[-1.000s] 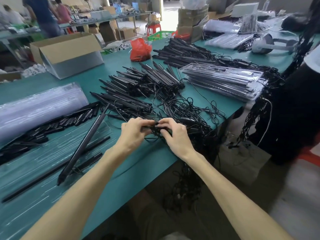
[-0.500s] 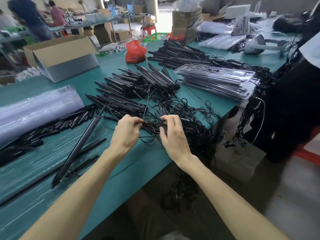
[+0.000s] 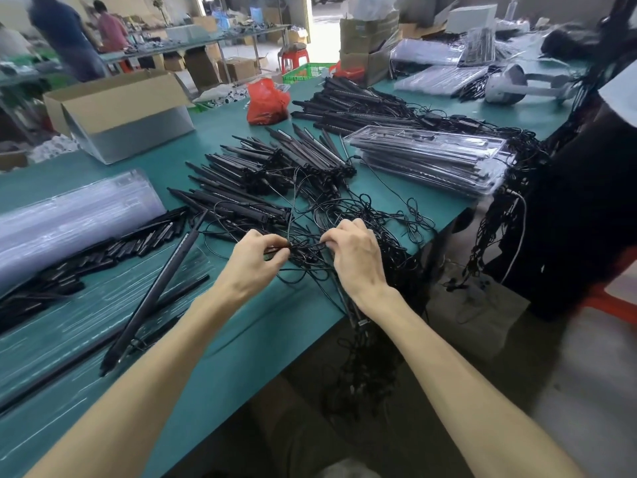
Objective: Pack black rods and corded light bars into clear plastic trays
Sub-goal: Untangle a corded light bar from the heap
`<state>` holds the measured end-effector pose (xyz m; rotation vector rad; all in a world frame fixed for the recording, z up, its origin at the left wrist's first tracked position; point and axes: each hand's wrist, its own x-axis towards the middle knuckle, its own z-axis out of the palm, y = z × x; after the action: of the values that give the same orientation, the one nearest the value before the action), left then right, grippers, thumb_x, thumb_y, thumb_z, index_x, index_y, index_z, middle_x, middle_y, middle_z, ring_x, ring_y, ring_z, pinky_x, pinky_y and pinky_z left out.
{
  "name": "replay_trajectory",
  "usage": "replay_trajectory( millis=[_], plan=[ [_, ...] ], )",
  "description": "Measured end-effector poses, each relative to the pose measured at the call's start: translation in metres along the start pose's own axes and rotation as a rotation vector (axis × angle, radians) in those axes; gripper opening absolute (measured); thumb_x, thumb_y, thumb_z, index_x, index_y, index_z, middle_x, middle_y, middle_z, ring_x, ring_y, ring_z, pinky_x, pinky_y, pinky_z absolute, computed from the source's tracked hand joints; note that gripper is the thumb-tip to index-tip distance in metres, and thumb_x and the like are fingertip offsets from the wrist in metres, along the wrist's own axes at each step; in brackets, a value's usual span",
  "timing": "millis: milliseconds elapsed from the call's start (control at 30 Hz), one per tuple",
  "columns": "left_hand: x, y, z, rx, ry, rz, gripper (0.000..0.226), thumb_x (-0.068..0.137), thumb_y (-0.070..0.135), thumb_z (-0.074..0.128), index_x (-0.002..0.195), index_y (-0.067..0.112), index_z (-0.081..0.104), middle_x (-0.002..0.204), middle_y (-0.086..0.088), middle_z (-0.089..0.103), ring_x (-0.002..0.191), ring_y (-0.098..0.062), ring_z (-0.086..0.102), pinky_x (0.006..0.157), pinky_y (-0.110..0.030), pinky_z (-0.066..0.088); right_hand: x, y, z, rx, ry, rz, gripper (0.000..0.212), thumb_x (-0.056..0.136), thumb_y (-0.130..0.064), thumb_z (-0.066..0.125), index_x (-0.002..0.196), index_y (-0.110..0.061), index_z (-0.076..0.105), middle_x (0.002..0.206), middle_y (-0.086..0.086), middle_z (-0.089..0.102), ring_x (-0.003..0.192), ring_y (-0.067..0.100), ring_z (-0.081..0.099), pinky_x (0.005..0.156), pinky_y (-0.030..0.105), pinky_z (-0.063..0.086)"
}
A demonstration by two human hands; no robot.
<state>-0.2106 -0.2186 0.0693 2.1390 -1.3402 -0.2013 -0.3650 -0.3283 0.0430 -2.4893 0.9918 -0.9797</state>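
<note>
1. both hands have drawn a little apart since a second ago, when their fingertips met over the cables; now a short stretch of cable shows between them
2. the left hand (image 3: 253, 262) pinches the black cords (image 3: 365, 215) between thumb and curled fingers, near the front edge of the green table (image 3: 262, 343)
3. the right hand (image 3: 356, 257) sits just beside it, knuckles up, with its fingers curled down and gripping the same tangle
4. the cords loop across the table from the hands up to the light bars (image 3: 262, 167), and a thick bunch spills over the table edge and hangs below the right wrist
5. the light bars lie in fanned heaps beyond the hands at mid table; a further heap (image 3: 351, 101) lies behind them, near a red bag (image 3: 265, 101)
6. one long light bar (image 3: 155, 291) lies tilted on a clear tray (image 3: 69, 326) to the left of the left forearm, with a thin black rod (image 3: 103, 346) on the tray just beside it
7. short black pieces (image 3: 103, 257) lie in a row between that tray and a blurred bundle of clear plastic (image 3: 69, 215) at the far left
8. a stack of filled trays (image 3: 431, 157) lies to the right of the heaps, near the table's right edge
9. an open cardboard box (image 3: 117, 108) lies on its side at the back left
</note>
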Motion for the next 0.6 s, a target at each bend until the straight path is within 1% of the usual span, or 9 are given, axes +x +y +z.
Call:
replay_trajectory(
  millis=[100, 167, 233, 267, 333, 400, 500, 567, 600],
  plan=[
    [0.003, 0.001, 0.002, -0.024, -0.030, 0.066, 0.024, 0.097, 0.024, 0.065, 0.120, 0.025, 0.073, 0.100, 0.003, 0.051, 0.091, -0.007, 0.053, 0.088, -0.024, 0.043, -0.003, 0.004, -0.002, 0.000, -0.015, -0.060, 0.018, 0.093, -0.002, 0.065, 0.102, -0.012, 0.077, 0.094, 0.000, 0.067, 0.095, 0.018, 0.052, 0.087, 0.035, 0.042],
    [0.005, 0.005, 0.005, -0.033, -0.028, 0.121, 0.026, 0.095, 0.017, 0.068, 0.121, 0.020, 0.074, 0.105, -0.001, 0.056, 0.100, -0.017, 0.056, 0.098, -0.031, 0.047, -0.009, 0.003, -0.001, 0.002, -0.010, -0.093, 0.016, 0.092, -0.002, 0.066, 0.100, -0.010, 0.077, 0.090, 0.001, 0.066, 0.093, 0.019, 0.052, 0.086, 0.037, 0.044],
    [0.007, 0.009, 0.008, 0.000, -0.020, 0.161, 0.026, 0.093, 0.015, 0.070, 0.118, 0.018, 0.075, 0.108, -0.002, 0.062, 0.105, -0.022, 0.058, 0.100, -0.039, 0.048, -0.014, 0.000, 0.003, -0.005, -0.001, -0.119, 0.015, 0.091, -0.001, 0.067, 0.098, -0.010, 0.077, 0.088, 0.002, 0.065, 0.092, 0.022, 0.054, 0.086, 0.040, 0.045],
    [0.008, 0.010, 0.009, 0.033, -0.022, 0.152, 0.025, 0.093, 0.018, 0.071, 0.117, 0.022, 0.076, 0.110, 0.000, 0.064, 0.108, -0.023, 0.057, 0.099, -0.042, 0.046, -0.015, -0.002, 0.005, -0.009, 0.009, -0.118, 0.015, 0.091, -0.001, 0.067, 0.098, -0.010, 0.077, 0.088, 0.002, 0.065, 0.092, 0.022, 0.054, 0.086, 0.040, 0.046],
    [0.008, 0.010, 0.008, 0.130, -0.018, 0.097, 0.022, 0.094, 0.029, 0.069, 0.115, 0.034, 0.075, 0.113, 0.011, 0.066, 0.115, -0.021, 0.052, 0.098, -0.040, 0.036, -0.016, -0.003, 0.008, -0.007, 0.036, -0.104, 0.014, 0.091, -0.002, 0.067, 0.097, -0.010, 0.077, 0.088, 0.001, 0.065, 0.091, 0.022, 0.054, 0.086, 0.040, 0.045],
    [0.010, 0.006, 0.007, 0.154, -0.025, 0.064, 0.015, 0.094, 0.035, 0.068, 0.107, 0.039, 0.075, 0.109, 0.017, 0.069, 0.113, -0.014, 0.054, 0.093, -0.037, 0.025, -0.015, -0.002, 0.011, -0.003, 0.041, -0.096, 0.015, 0.092, -0.003, 0.067, 0.099, -0.011, 0.077, 0.090, 0.001, 0.066, 0.093, 0.022, 0.054, 0.087, 0.040, 0.045],
    [0.009, 0.002, 0.002, 0.143, -0.077, 0.027, 0.011, 0.094, 0.032, 0.069, 0.099, 0.039, 0.076, 0.097, 0.017, 0.073, 0.103, -0.008, 0.063, 0.097, -0.037, 0.028, -0.015, 0.001, 0.011, -0.001, -0.051, -0.116, 0.018, 0.096, -0.008, 0.063, 0.106, -0.014, 0.076, 0.098, -0.001, 0.068, 0.100, 0.020, 0.053, 0.092, 0.039, 0.042],
    [0.007, 0.001, 0.000, 0.175, -0.088, 0.031, 0.012, 0.095, 0.029, 0.068, 0.102, 0.032, 0.078, 0.099, 0.009, 0.075, 0.106, -0.017, 0.062, 0.102, -0.042, 0.036, -0.015, 0.004, 0.007, 0.013, -0.091, -0.139, 0.019, 0.098, -0.013, 0.062, 0.112, -0.015, 0.074, 0.104, -0.001, 0.068, 0.104, 0.019, 0.053, 0.095, 0.036, 0.041],
    [0.006, 0.000, 0.000, 0.196, -0.058, 0.051, 0.013, 0.095, 0.027, 0.068, 0.103, 0.029, 0.078, 0.100, 0.005, 0.074, 0.106, -0.023, 0.059, 0.100, -0.044, 0.038, -0.016, 0.007, 0.004, 0.032, -0.086, -0.140, 0.020, 0.097, -0.014, 0.063, 0.115, -0.014, 0.073, 0.107, 0.000, 0.068, 0.106, 0.018, 0.054, 0.098, 0.034, 0.041]
  ],
)
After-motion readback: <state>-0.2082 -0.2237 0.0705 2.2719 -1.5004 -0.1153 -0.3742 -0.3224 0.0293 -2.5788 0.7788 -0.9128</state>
